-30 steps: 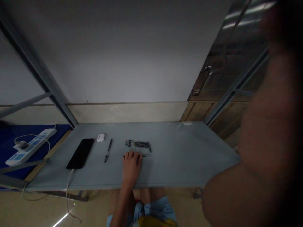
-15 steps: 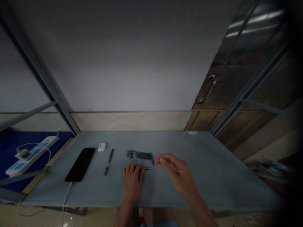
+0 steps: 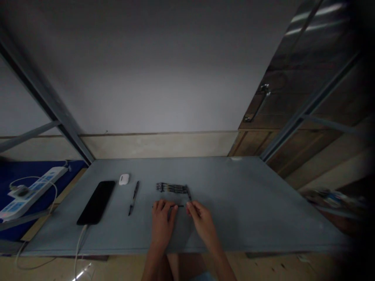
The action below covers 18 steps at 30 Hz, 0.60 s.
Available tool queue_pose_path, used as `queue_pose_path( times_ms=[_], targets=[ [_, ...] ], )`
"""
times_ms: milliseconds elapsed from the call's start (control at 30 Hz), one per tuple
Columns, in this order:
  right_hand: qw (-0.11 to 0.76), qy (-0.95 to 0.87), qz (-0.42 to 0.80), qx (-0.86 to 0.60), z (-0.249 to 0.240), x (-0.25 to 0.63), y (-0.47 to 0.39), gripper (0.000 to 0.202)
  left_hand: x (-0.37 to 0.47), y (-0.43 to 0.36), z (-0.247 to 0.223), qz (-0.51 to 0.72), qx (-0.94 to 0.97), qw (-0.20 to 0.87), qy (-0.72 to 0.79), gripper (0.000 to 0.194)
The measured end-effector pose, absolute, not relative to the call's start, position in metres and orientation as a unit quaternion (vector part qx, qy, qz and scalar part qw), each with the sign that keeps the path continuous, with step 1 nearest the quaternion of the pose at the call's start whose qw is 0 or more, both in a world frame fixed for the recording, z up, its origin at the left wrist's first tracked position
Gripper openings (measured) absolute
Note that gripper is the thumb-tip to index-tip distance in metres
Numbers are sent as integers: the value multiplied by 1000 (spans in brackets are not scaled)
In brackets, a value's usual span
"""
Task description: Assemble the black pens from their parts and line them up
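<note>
My left hand [image 3: 162, 218] lies palm down near the table's front, its fingers and thumb on a thin dark pen-like rod [image 3: 180, 205] that sticks out to the right. The fingers cover most of that rod. Beside it, my right hand [image 3: 202, 221] has thumb and forefinger pinched at the near end of a short dark pen piece [image 3: 188, 192], which lies slanted. Just beyond both hands is a row of several dark pens [image 3: 172, 188], side by side; their right ends meet the slanted piece. A single pen [image 3: 134, 198] lies farther left.
A black phone [image 3: 96, 203] with a white cable [image 3: 78, 246] lies on the grey table [image 3: 258, 207]. Near it is a white earbud case [image 3: 124, 179]. A power strip [image 3: 32, 193] rests on a blue surface at left. Metal posts [image 3: 281, 132] flank the table before the wall.
My right hand has moved left and nearer to me, its fingertips now at the slanted pen piece. My left hand stays on the thin rod. The view has shifted slightly.
</note>
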State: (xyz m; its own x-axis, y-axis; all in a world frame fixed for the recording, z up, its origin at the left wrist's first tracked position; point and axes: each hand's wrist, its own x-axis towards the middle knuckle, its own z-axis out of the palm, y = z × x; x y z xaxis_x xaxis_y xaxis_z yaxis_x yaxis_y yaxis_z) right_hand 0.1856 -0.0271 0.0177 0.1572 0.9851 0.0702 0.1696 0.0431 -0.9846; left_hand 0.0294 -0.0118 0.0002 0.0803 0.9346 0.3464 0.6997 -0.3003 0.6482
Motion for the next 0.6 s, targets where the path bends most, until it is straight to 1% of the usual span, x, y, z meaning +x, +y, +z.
queue_pose_path(
  times_ms=[100, 300, 600],
  targets=[
    [517, -509, 403, -558, 16, 182, -28, 21, 29, -12, -2, 365, 726, 157, 562, 16],
    [498, -533, 384, -566, 8, 181, -28, 16, 29, -12, -4, 354, 737, 146, 557, 16],
    [533, -523, 375, -550, 2, 183, -25, 34, 29, -12, -2, 336, 730, 171, 570, 18]
  ],
)
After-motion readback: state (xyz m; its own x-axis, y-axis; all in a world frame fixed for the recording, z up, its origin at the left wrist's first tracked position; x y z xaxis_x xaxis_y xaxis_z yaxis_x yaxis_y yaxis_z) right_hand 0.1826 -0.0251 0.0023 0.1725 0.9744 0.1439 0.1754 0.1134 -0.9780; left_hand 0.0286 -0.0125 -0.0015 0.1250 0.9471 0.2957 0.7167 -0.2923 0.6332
